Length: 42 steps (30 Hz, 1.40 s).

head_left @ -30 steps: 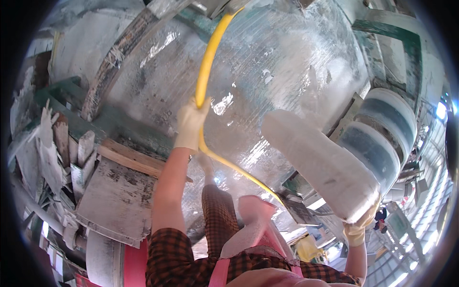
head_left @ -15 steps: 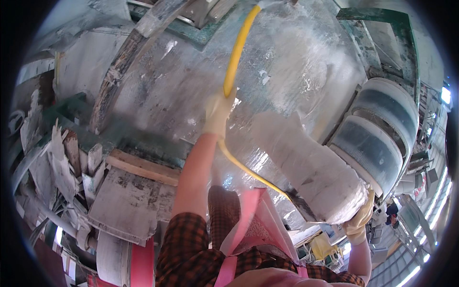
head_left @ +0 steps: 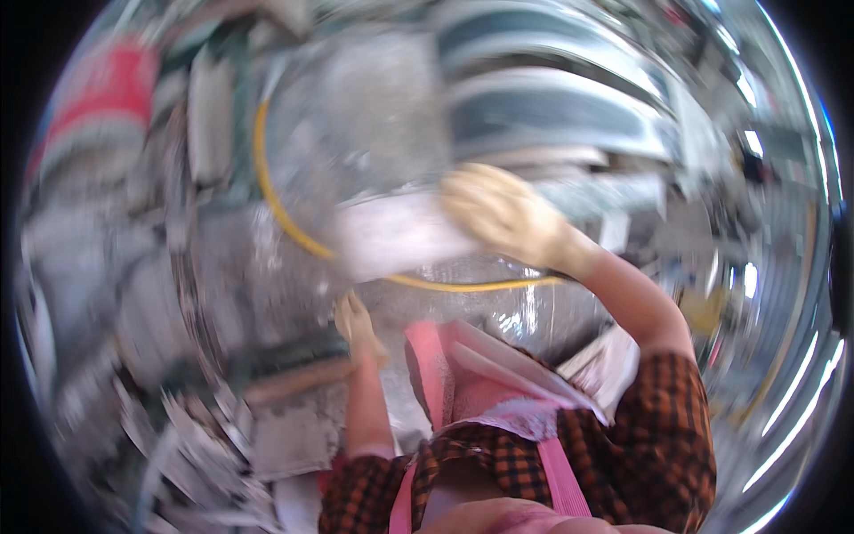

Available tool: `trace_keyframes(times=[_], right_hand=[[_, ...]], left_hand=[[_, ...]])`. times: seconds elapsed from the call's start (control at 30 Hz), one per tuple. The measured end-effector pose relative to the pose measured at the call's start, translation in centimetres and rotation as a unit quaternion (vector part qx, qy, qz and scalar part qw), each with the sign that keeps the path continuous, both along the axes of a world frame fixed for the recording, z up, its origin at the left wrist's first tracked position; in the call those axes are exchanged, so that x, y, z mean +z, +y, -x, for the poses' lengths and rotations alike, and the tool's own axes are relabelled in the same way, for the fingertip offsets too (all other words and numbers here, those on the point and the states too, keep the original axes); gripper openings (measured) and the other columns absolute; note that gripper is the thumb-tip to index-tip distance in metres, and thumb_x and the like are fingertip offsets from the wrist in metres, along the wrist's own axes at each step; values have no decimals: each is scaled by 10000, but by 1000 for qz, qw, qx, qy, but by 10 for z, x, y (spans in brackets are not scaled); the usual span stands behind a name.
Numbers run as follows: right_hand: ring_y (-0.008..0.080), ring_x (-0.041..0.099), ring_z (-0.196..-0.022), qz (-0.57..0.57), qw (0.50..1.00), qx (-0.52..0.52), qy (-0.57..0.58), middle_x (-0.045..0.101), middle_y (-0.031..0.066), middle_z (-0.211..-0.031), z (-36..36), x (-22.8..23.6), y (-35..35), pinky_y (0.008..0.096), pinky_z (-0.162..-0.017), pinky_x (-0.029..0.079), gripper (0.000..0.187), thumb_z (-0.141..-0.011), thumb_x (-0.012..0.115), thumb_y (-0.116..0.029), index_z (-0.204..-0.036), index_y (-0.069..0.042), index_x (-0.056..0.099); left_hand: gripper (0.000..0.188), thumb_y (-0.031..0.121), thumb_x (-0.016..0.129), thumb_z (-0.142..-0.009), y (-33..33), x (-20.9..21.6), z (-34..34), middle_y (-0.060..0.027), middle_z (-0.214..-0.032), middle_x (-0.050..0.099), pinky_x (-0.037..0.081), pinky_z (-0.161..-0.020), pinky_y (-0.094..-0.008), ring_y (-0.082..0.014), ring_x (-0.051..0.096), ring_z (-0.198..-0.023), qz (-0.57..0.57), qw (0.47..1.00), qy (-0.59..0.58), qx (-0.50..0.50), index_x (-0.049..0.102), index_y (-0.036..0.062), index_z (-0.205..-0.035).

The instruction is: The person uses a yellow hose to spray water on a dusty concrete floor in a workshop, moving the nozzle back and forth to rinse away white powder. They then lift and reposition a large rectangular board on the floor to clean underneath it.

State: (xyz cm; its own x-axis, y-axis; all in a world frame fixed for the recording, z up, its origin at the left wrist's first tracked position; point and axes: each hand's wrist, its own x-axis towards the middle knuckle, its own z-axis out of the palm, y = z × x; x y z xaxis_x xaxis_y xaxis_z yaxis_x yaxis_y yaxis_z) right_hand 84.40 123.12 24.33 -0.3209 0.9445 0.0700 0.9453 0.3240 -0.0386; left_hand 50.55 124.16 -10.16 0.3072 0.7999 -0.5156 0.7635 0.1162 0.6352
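Observation:
A pale, rough block (head_left: 400, 233), smeared by motion, is in front of me over the wet grey surface. My right hand (head_left: 511, 218), in a cream glove, is closed over its right end. Just below the block's near left corner is my left hand (head_left: 356, 322), gloved too. Blur hides its fingers, and I cannot tell whether it touches the block. A yellow hose (head_left: 274, 203) curves down the left side, passes behind the block and comes out to the right, apart from my left hand.
Two large dark, ribbed rollers or wheels (head_left: 556, 111) lie beyond the block. A wooden plank (head_left: 298, 381) and broken pale slabs (head_left: 191, 445) sit at the lower left. A red and white cylinder (head_left: 107, 98) stands at the far left.
My view has swung toward the rollers. My left hand has let go of the yellow hose and come nearer to me. My right hand and the block have moved in front of me.

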Motion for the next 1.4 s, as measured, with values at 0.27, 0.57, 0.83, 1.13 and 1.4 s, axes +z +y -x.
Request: trace_keyframes(times=[0.27, 0.57, 0.83, 1.13, 1.4], right_hand=[[293, 579, -1260, -186, 978, -20, 96, 602, 134, -1329, 7, -7, 5, 445, -1133, 427, 425, -839, 593, -182, -1231, -19, 571], [291, 582, -621, -233, 929, -283, 53, 549, 52, -592, -19, -6, -241, 410, -930, 509, 195, -709, 637, -191, -572, -135, 511], [328, 713, -990, -22, 173, -898, 403, 718, 170, -1160, 166, -119, -740, 433, -857, 559, 483, -927, 567, -456, -1167, -61, 708], [217, 553, -435, -259, -294, -830, 398, 622, 104, -643, 458, -176, -750, 368, -420, 448, 274, -980, 558, -296, -901, -40, 612], [231, 590, -478, -348, -474, -737, 334, 667, 134, -684, 476, -159, -723, 368, -473, 492, 406, -992, 553, -391, -896, -7, 642]], left_hand=[[227, 204, 616, -937, -20, 198, -13, -51, -825, 662, 492, -817, -308, -179, 610, -815, 42, 972, -231, -11, 708, 1, -889], [441, 336, 526, -1052, 18, 291, -10, -143, -842, 726, 530, -788, -332, -206, 684, -806, -31, 985, 29, -165, 676, -43, -884], [460, 376, 534, -1052, -125, 316, -223, -123, -805, 713, 510, -773, -336, -198, 661, -757, -55, 908, -75, -408, 676, -18, -860], [370, 353, 568, -1049, -404, 364, -418, -96, -916, 698, 488, -886, -331, -173, 649, -899, 67, 752, -227, -615, 656, 15, -927], [268, 293, 586, -1045, -641, 341, -486, -74, -1065, 684, 459, -1039, -303, -155, 648, -1069, 238, 669, -170, -684, 615, 33, -1103]])
